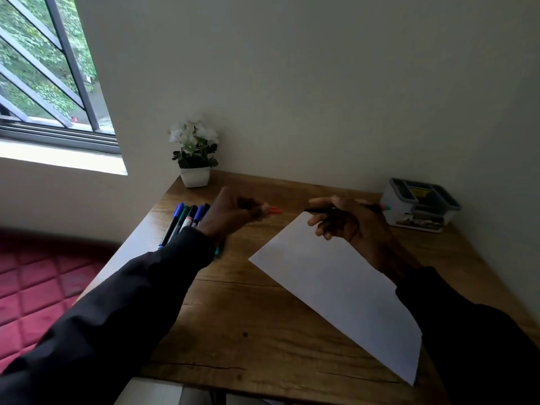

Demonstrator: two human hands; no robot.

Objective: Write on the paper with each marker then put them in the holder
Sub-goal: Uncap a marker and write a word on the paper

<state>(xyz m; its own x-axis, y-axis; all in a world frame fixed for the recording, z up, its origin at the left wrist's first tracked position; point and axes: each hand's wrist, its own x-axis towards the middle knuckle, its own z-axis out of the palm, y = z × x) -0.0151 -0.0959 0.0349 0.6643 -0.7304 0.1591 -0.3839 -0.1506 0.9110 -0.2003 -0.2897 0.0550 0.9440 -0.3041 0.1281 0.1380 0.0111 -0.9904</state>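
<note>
A white sheet of paper (339, 282) lies slanted on the wooden table (248, 323). My right hand (350, 226) hovers over its far corner and grips a black marker (320, 210) whose tip points left. My left hand (233, 213) pinches a red cap (274, 211), held apart from the marker. Several capped markers (185, 220), blue, green and black, lie side by side at the table's left edge, partly hidden by my left wrist. A grey holder (420, 204) stands at the far right of the table.
A white pot with white flowers (195, 153) stands at the table's back left against the wall. A window (43, 68) is at the upper left. A red quilted surface (38, 285) lies below the table's left side.
</note>
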